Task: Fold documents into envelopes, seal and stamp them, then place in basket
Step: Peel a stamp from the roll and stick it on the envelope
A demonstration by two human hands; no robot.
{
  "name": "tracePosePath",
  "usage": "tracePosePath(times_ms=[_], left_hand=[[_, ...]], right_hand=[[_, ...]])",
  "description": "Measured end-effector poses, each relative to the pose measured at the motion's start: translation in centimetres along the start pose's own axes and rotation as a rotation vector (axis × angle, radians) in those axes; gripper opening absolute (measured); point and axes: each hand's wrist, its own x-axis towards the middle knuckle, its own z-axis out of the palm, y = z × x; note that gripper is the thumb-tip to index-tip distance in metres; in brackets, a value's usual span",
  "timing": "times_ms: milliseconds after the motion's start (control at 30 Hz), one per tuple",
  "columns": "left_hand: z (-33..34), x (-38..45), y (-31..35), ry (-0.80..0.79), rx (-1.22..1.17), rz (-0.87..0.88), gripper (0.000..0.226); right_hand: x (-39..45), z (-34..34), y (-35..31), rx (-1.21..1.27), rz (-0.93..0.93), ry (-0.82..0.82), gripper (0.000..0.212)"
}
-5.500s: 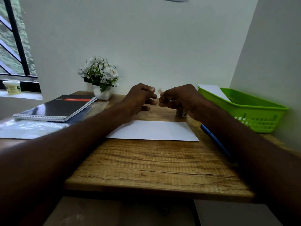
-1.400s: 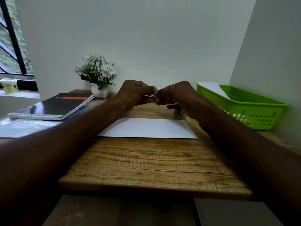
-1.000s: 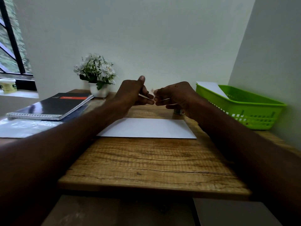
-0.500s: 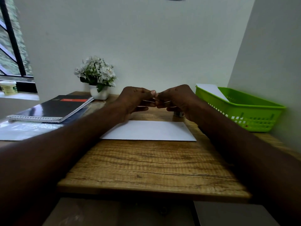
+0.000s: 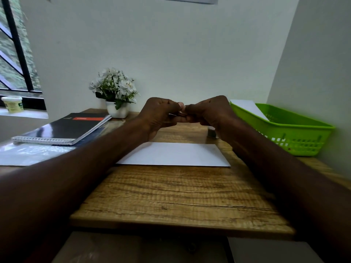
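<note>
While both the left hand and right hand pinch something tiny at mid-frame, likely a stamp, next comes pressing it onto the envelope below.

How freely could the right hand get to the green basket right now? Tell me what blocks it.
Probably yes. The basket sits just to the right of the right hand, on the same desk, with nothing between them. But that hand's grip is busy pinching something small together with the left hand.

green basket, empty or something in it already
Not empty: a white sheet or envelope leans against the far inner end of the green basket. Its floor is hidden behind the near wall.
</note>
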Motion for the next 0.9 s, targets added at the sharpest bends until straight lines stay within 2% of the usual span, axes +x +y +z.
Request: tracePosePath(times_ms=[100,200,300,367,433,533,633,700,900], left_hand=[[-0.09,-0.02,0.33,-0.012,0.005,0.005,0.02],[-0.14,-0.13,0.52,-0.031,0.019,-0.005,0.019],[-0.39,-0.22,0.65,-0.029,0.007,-0.02,0.034],[-0.65,-0.26,0.68,-0.015,-0.016,-0.026,0.041],[-0.83,-0.26,0.6,-0.004,-0.033,-0.024,0.038],[-0.72,-0.39,0.51,-0.016,-0.016,-0.02,0.035],[-0.6,-0.44,0.37,-0.032,-0.003,-0.01,0.018],[-0.58,-0.56,0.37,-0.033,0.015,0.004,0.018],[-0.63,-0.38,0.5,0.064,0.163,0.129,0.017]], right_hand=[[0.02,0.02,-0.03,-0.036,-0.022,-0.002,0.044],[0.08,-0.09,0.23,-0.065,-0.063,0.007,0.038],[-0.11,0.16,0.55,-0.074,-0.103,-0.015,0.037],[-0.24,0.44,0.49,-0.053,-0.125,-0.021,0.029],[-0.46,0.55,0.12,-0.022,-0.104,-0.043,0.023],[-0.64,0.72,-0.03,-0.034,-0.105,-0.105,0.032],[-0.45,0.74,0.4,-0.041,-0.118,-0.05,0.026],[-0.29,0.5,0.53,-0.056,-0.113,-0.028,0.02],[-0.06,0.73,0.41,-0.141,-0.149,0.036,0.019]])
